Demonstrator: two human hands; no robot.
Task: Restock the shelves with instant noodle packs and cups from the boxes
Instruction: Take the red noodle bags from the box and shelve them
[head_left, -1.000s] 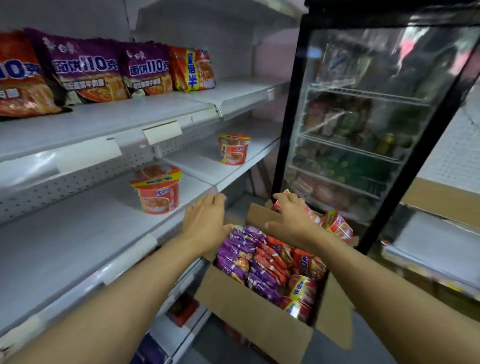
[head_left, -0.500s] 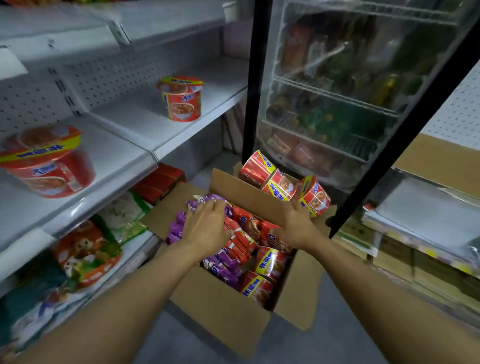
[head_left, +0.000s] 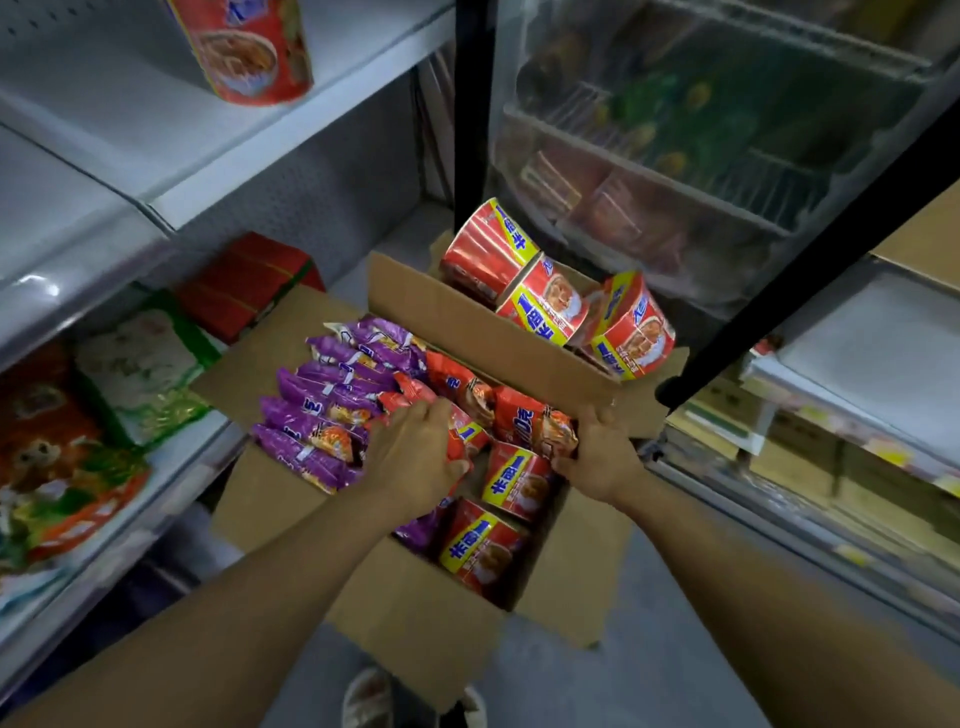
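Observation:
An open cardboard box (head_left: 415, 618) on the floor holds purple noodle packs (head_left: 322, 410), red noodle packs (head_left: 530, 421) and red-and-yellow noodle cups (head_left: 514, 480). My left hand (head_left: 415, 457) curls round the near end of a red pack. My right hand (head_left: 597, 462) grips the right end of the red packs, its fingertips hidden among them. A second box behind holds three red cups (head_left: 550, 306). One red cup (head_left: 249, 52) stands on the white shelf (head_left: 171, 145) at top left.
A glass-door fridge (head_left: 701, 156) with a black frame stands right behind the boxes. Lower shelves on the left hold red, green and orange bags (head_left: 67, 467). More shelving runs along the right. My sandalled feet (head_left: 369, 696) show below the box.
My view dropped from the shelves to the box. Both hands moved down into the box and closed on the red packs.

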